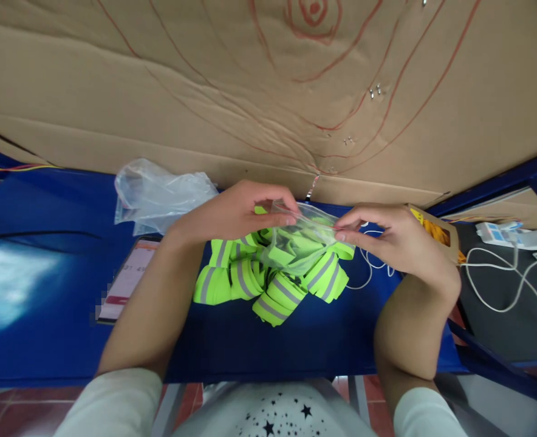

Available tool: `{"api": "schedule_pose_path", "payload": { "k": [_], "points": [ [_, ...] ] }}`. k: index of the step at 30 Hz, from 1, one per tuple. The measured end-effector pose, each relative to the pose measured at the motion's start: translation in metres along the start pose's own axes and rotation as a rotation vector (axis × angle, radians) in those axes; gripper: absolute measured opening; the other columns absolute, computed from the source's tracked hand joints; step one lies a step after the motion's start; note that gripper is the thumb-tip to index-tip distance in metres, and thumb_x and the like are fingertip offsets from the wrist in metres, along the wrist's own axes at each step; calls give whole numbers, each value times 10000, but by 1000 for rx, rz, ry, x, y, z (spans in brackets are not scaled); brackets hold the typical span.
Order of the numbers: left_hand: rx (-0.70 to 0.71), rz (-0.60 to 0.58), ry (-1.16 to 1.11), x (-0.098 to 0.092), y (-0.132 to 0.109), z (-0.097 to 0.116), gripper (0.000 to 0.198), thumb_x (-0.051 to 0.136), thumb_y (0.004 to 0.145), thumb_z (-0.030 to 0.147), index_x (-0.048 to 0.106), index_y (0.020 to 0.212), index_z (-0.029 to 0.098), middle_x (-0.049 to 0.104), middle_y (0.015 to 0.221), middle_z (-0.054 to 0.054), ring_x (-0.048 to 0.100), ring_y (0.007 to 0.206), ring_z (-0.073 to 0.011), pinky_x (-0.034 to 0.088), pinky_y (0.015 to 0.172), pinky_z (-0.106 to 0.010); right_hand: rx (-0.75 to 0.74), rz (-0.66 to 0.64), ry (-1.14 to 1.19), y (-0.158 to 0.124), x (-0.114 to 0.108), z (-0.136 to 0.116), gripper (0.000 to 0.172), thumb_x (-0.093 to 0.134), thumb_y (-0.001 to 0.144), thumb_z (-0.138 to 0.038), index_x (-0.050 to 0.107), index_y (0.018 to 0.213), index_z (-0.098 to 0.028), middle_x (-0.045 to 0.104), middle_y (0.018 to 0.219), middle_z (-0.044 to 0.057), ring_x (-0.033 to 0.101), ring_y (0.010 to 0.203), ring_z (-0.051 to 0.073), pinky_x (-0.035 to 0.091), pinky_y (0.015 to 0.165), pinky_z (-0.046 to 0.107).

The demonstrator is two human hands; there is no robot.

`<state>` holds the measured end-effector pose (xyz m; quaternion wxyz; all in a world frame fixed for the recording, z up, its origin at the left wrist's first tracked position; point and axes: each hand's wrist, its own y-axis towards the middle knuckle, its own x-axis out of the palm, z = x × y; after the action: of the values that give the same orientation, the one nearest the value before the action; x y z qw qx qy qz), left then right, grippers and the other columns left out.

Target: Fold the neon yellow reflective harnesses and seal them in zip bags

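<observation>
A clear plastic bag [301,243] is stretched between my two hands, above a pile of neon-yellow reflective bands [241,279] with grey stripes. My left hand [250,209] pinches the bag's upper left edge between thumb and fingers. On the other side, my right hand [382,233] pinches its upper right edge. Yellow-green material shows through the film; I cannot tell whether it is inside the bag or behind it. The bands lie rolled or folded in several loops on the blue table surface [287,346].
Other clear plastic bags [159,191] lie at the back left. A phone [129,276] with its screen lit rests by my left forearm. A cardboard panel [205,79] stands behind. To the right are a white cable [500,309], a power strip [519,235] and a small box [435,233].
</observation>
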<state>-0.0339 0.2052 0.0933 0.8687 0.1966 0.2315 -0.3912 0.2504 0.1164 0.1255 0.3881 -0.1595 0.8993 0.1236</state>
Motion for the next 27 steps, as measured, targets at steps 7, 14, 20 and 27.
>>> {"api": "schedule_pose_path", "payload": {
  "k": [7,14,20,27],
  "points": [
    [-42,62,40,-8,-8,7,284,667,945,482,793,994,232,800,972,-37,703,868,-207,485,804,-271,-5,69,62,-1,2,5,379,698,961,-420,667,1308,-270,754,888,4,704,783,170,538,715,284],
    [-72,60,41,-7,-4,3,409,633,966,474,695,1296,241,793,1079,-49,728,927,-192,517,864,-263,62,-30,16,4,2,10,259,639,975,-453,733,990,-212,750,871,36,671,746,165,527,669,286],
    [-86,6,81,-11,-5,7,374,616,968,503,761,1183,233,786,1109,-40,708,960,-205,480,827,-242,50,-36,31,12,6,13,149,655,924,-327,655,850,-198,634,711,-14,554,630,118,427,572,242],
    [-86,14,75,3,0,6,392,664,936,519,754,1176,222,783,1039,-24,703,906,-188,466,780,-232,15,-32,73,16,13,10,51,656,854,-200,619,820,-195,584,698,-35,504,628,108,392,581,238]
  ]
}}
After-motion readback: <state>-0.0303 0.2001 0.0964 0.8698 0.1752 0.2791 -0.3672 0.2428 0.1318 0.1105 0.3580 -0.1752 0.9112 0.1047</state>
